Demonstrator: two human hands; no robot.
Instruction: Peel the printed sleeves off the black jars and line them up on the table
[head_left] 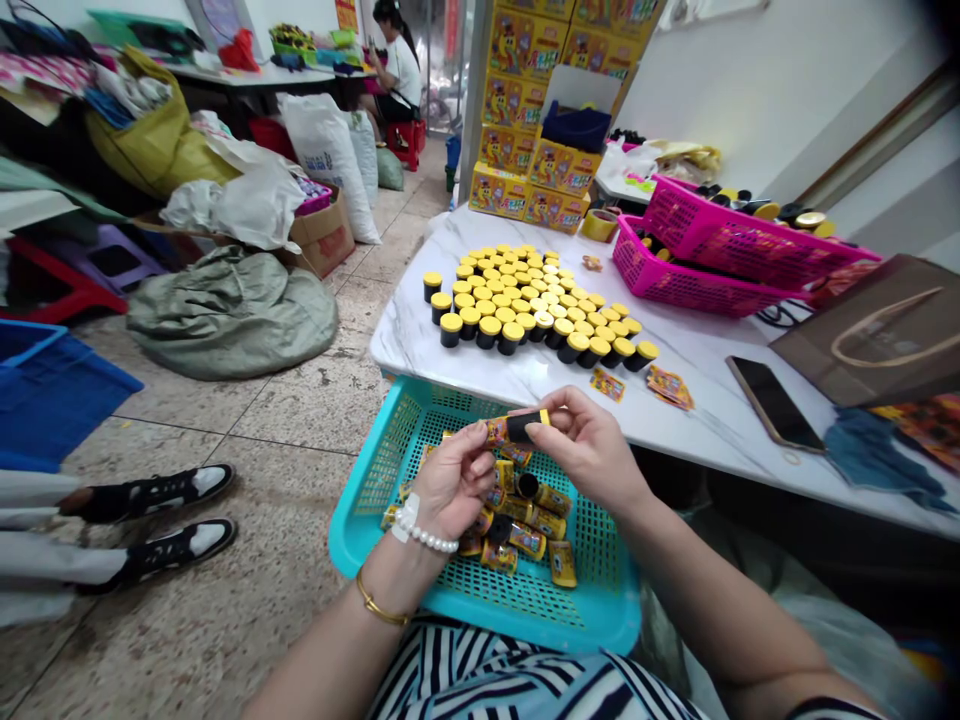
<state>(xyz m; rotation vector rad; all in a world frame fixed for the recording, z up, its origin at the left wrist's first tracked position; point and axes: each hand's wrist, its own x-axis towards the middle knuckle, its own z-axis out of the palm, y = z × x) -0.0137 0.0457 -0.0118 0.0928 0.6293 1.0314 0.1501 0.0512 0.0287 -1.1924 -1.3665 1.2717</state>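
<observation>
Over the basket, a small black canister with a yellow lid lies sideways between my two hands. My right hand grips it near the lid end with thumb and fingers. At the other end, my left hand pinches a colourful printed label; whether the label is stuck on the canister, I cannot tell. Beneath the hands is a turquoise plastic basket that holds several canisters in printed yellow wrap. Beyond it, many upright black canisters with yellow lids stand grouped on the marble-patterned table.
Loose printed labels and a phone lie on the table. Pink baskets, a paper bag and stacked yellow boxes stand around it. Left are sacks, a blue crate and a person's shoes. Another person sits far back.
</observation>
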